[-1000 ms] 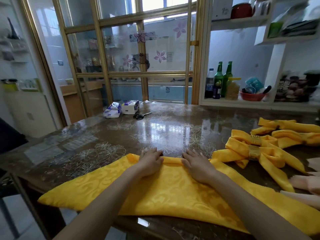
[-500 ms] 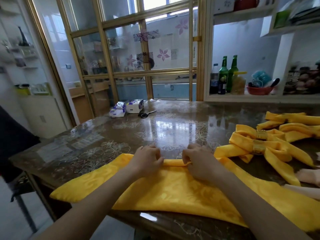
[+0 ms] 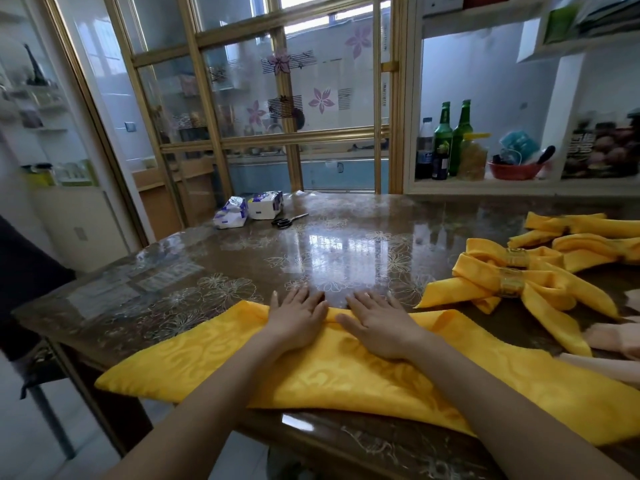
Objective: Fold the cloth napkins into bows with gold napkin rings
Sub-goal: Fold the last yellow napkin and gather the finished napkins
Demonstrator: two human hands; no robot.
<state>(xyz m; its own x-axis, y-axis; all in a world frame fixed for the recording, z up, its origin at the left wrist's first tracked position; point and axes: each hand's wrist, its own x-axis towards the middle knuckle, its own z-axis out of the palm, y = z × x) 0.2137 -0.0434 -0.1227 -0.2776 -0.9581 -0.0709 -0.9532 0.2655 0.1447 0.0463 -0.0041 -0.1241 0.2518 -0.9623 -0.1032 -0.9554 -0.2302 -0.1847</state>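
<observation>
A yellow patterned cloth napkin [image 3: 346, 375] lies folded in a long band across the near edge of the table [image 3: 329, 251]. My left hand [image 3: 298, 317] and my right hand [image 3: 377, 320] lie flat side by side on its far folded edge, fingers straight, fingertips reaching onto the tabletop. To the right rest finished yellow bows [image 3: 540, 289], each cinched by a gold napkin ring [image 3: 509, 287]; a second ring [image 3: 517, 258] sits just behind. More folded yellow napkins [image 3: 588, 233] lie at the far right.
Two tissue packs [image 3: 247, 209] and black scissors [image 3: 287, 220] sit at the table's far side. Pale pink cloth [image 3: 616, 341] lies at the right edge. A shelf holds green bottles [image 3: 450, 140] and a red bowl [image 3: 516, 169]. Gold-framed glass doors stand behind.
My fingers were curled, pinching the napkin's far edge; now both hands are flattened and pressing on the fold, which has moved a little away from me.
</observation>
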